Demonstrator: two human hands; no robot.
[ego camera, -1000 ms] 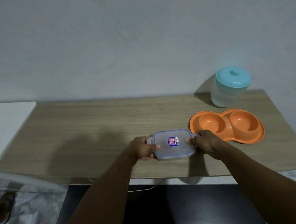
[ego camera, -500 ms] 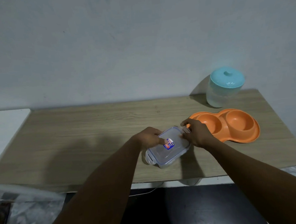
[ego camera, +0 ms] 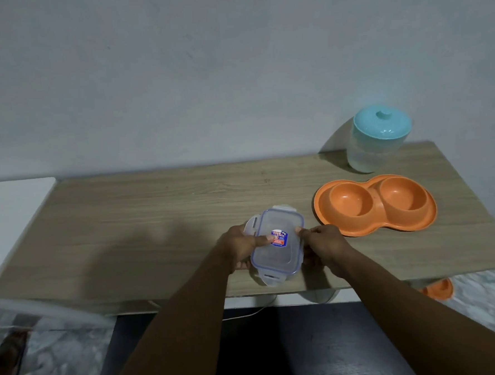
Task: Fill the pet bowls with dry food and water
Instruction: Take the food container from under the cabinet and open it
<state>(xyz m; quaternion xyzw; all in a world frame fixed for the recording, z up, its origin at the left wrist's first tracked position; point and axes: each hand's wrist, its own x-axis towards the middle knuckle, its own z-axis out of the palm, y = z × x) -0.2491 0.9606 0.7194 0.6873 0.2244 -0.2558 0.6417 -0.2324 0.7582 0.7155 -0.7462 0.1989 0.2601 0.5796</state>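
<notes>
A small clear plastic food container (ego camera: 276, 255) with a blue-rimmed lid and a red and blue label sits near the table's front edge. Its long side runs away from me. My left hand (ego camera: 241, 248) grips its left side, thumb on the lid. On the right side, my right hand (ego camera: 322, 243) pinches the lid's edge. An orange double pet bowl (ego camera: 375, 205) lies to the right, both cups empty. A clear jar with a teal lid (ego camera: 378, 137) stands behind the bowl by the wall.
The wooden table (ego camera: 161, 215) runs along a grey wall. A white surface (ego camera: 10, 207) adjoins its left end. Another orange object (ego camera: 438, 288) shows below the table's right front edge, above a patterned floor.
The container has been turned from lying sideways to lying lengthwise away from me. Both hands shifted with it and stayed on its sides.
</notes>
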